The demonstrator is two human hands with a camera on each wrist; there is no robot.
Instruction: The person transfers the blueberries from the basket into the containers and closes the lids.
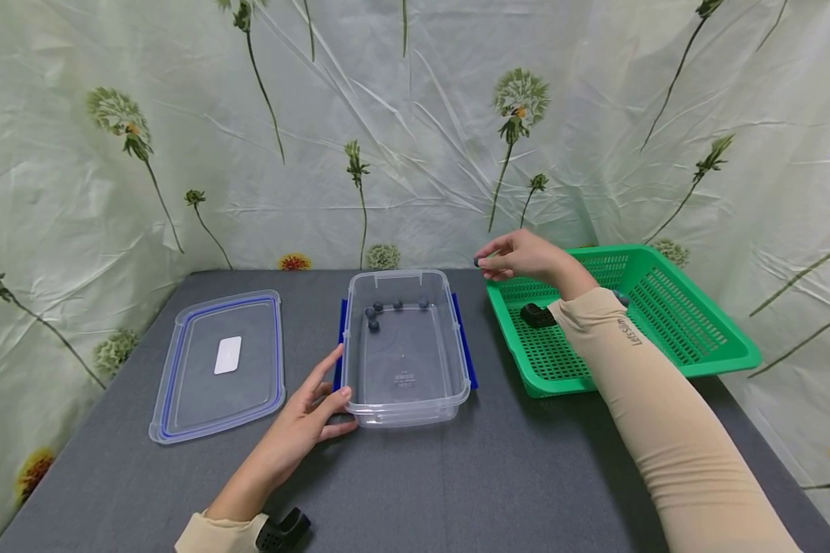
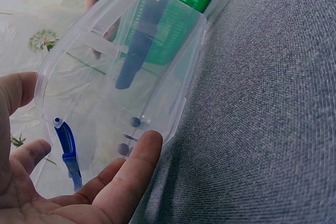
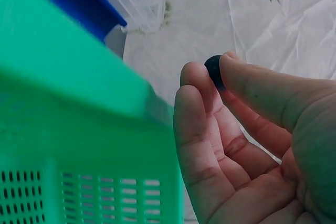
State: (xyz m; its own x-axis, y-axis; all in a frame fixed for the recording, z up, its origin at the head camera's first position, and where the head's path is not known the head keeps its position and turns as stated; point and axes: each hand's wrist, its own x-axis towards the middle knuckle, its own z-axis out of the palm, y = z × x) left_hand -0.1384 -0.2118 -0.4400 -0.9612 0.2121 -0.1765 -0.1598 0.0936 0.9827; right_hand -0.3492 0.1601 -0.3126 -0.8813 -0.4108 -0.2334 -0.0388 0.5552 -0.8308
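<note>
Between thumb and fingertips, my right hand (image 1: 528, 257) pinches a blueberry (image 3: 213, 71), above the left rim of a green basket (image 1: 715, 349). To its left stands a clear plastic container (image 1: 404, 415) with blue side latches, holding several blueberries (image 1: 373, 325) toward its far left part. My left hand (image 1: 304, 418) rests against the container's near left corner, its fingers fairly straight along the wall and the thumb at the rim. In the left wrist view those fingers (image 2: 128, 182) lie beside the clear wall, with blueberries showing through it.
A clear lid (image 1: 194, 407) with a blue seal and a white label lies flat on the grey table (image 1: 415, 491), left of the container. Behind the table hangs a flowered sheet (image 1: 429, 153). My right forearm covers part of the basket, where a dark blueberry (image 1: 621, 298) partly shows.
</note>
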